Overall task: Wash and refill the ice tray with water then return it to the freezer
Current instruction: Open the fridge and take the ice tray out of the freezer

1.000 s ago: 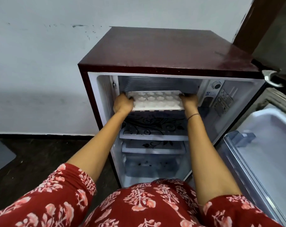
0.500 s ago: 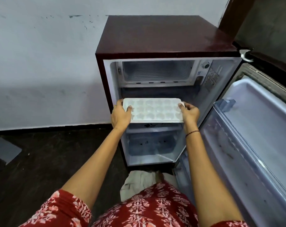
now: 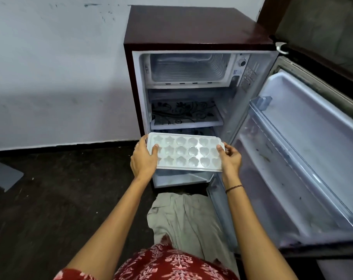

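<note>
**Ice tray held out in front of the open fridge**

We're looking down on a dark, speckled floor (image 3: 50, 188) that meets a pale, scuffed wall (image 3: 50, 67) along a black skirting line. A small maroon fridge (image 3: 191, 27) stands against that wall, and its door (image 3: 312, 138) is swung wide to the right. A crumpled pale cloth (image 3: 181, 219) lies at the fridge's foot, and a flat grey slab (image 3: 4, 174) sits far left.

Inside, up top, is the ribbed white freezer compartment (image 3: 189, 67). Under it is a shelf (image 3: 183, 114) printed with black floral swirls.

Now the white ice tray (image 3: 183, 152). The left hand (image 3: 143, 160) has its grip closed on the left end, thumb over the rim. The right hand (image 3: 230, 158) grips the right end the same way. The tray hangs in front of the lower shelves, well below the freezer compartment, with its moulds facing up.

Beside the dial (image 3: 241, 62) we spot a blue-and-white sticker (image 3: 237, 72), but the print is too small for us to read.
</note>
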Action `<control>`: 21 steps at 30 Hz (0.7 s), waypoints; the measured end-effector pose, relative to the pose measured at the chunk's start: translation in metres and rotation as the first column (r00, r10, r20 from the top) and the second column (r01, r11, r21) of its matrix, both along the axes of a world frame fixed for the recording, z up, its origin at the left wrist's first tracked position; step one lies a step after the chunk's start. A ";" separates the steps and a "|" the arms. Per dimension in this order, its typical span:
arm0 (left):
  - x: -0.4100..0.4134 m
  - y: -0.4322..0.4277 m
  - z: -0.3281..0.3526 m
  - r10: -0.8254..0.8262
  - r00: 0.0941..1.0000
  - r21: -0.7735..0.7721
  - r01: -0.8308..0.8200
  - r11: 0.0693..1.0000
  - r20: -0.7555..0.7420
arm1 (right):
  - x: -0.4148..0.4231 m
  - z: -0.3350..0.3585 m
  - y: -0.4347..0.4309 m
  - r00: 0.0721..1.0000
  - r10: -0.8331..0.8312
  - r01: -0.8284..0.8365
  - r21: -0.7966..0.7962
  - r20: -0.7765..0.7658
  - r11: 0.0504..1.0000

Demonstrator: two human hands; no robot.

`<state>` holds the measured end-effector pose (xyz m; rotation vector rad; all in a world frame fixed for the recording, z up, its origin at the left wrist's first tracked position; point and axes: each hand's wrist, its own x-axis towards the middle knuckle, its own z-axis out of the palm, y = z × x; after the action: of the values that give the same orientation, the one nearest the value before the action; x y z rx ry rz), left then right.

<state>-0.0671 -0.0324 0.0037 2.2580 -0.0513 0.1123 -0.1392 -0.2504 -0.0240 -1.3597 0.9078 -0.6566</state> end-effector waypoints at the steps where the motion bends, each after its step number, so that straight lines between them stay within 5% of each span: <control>1: -0.010 0.004 0.000 -0.003 1.000 -0.002 0.003 1.000 0.001 | -0.012 0.000 0.005 1.000 -0.005 0.005 -0.002 -0.005 1.000; 21: -0.208 0.060 0.000 -0.337 0.921 0.037 0.351 0.936 -0.195 | -0.280 -0.003 0.094 0.958 -0.288 0.288 -0.003 -0.015 0.958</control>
<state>-0.2748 0.0274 0.0033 2.2838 -0.3568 -0.2935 -0.4190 -0.1566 -0.0271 -1.2443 1.1302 -0.8694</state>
